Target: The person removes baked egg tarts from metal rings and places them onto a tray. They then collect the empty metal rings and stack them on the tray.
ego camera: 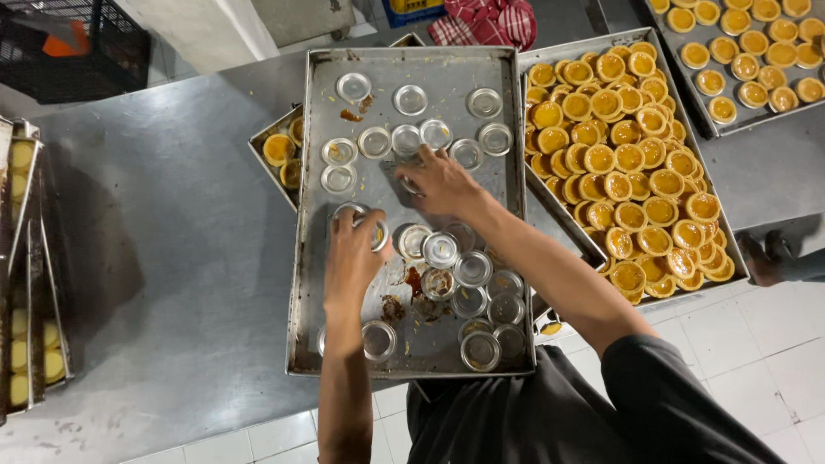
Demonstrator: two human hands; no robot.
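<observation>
A large metal baking tray (pixel 318 258) lies in front of me, scattered with several small empty round tins (pixel 411 100). My left hand (pixel 352 258) grips a stack of tins (pixel 371 225) at the tray's left middle. My right hand (pixel 443 182) reaches to the tray's centre, with its fingers closed over a tin (pixel 409 184) there. More empty tins cluster near the tray's front right (pixel 481 348), among brown baked-on stains (pixel 412 283).
A tray (pixel 601 47) packed with yellow egg tarts stands to the right, another (pixel 713 129) at the far right. A further tart tray (pixel 266 142) peeks from under the main one. Stacked trays (pixel 34 258) sit at the left edge. A red cloth (pixel 485 21) lies behind.
</observation>
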